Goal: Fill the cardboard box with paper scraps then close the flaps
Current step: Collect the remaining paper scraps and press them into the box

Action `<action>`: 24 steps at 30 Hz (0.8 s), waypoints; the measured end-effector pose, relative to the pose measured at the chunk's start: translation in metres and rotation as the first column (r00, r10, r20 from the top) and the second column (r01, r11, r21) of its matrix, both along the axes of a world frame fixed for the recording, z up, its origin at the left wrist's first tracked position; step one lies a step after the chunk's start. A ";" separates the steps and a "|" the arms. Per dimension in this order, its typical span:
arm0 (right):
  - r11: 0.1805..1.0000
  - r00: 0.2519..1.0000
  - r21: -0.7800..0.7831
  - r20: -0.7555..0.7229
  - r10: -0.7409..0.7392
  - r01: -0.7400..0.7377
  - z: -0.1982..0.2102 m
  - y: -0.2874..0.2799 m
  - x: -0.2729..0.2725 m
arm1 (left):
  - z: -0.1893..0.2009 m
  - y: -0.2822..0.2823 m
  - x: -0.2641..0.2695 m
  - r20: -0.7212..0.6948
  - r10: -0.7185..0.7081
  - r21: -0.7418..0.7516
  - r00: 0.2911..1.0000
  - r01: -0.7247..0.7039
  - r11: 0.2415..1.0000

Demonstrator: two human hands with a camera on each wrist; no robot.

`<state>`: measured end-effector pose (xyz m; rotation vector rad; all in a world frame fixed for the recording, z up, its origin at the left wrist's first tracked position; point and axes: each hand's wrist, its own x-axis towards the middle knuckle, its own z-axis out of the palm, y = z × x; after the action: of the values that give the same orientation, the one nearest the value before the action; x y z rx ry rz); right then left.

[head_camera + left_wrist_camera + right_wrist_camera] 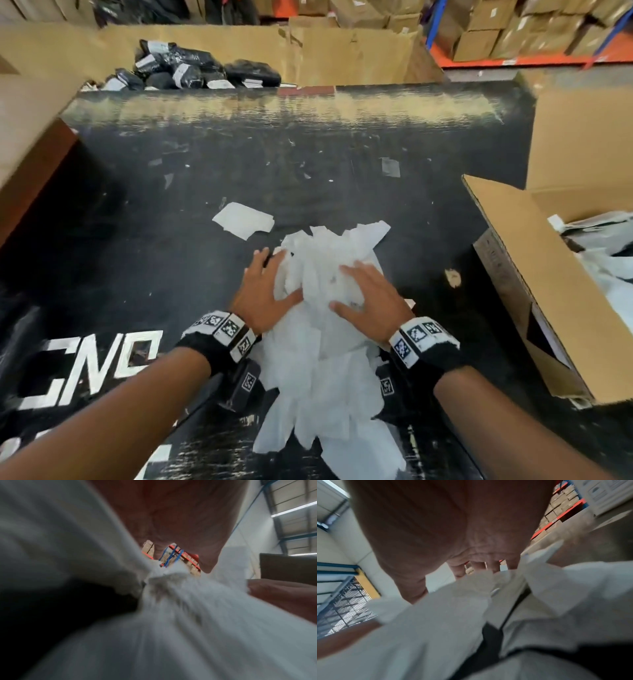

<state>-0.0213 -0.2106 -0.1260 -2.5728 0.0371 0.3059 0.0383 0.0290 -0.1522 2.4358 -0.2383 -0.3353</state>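
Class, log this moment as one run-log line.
step: gathering | left hand, right hand: flat on paper scraps | cardboard box: open, part-filled

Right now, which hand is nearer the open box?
Right. The right hand lies on the scrap pile, on the side toward the box; the left hand is on the pile's far side.

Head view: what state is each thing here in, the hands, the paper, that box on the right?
left hand: open, fingers spread, pressed against the pile's left side
right hand: open, flat on top of the pile
paper scraps pile: heaped loose on the black table
cardboard box: flaps open, some paper already inside
stray scrap: lying flat, apart from the pile
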 end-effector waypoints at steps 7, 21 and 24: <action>0.982 0.968 0.036 0.164 -0.191 0.188 0.021 -0.040 0.038 | 0.032 0.031 0.066 0.196 0.164 0.083 0.967 -0.184 0.979; 0.944 0.917 -0.122 -0.305 0.257 -0.306 0.028 0.014 0.053 | 0.035 0.031 0.061 -0.232 -0.377 0.186 0.897 0.421 0.888; 0.885 0.895 -0.241 -0.311 0.319 -0.399 0.013 0.028 0.041 | 0.027 0.039 0.030 -0.312 -0.496 0.332 0.811 0.582 0.743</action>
<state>0.0194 -0.1831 -0.1133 -2.8108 -0.3323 0.8440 0.0681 0.0679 -0.1253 2.6706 -0.8788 -0.9820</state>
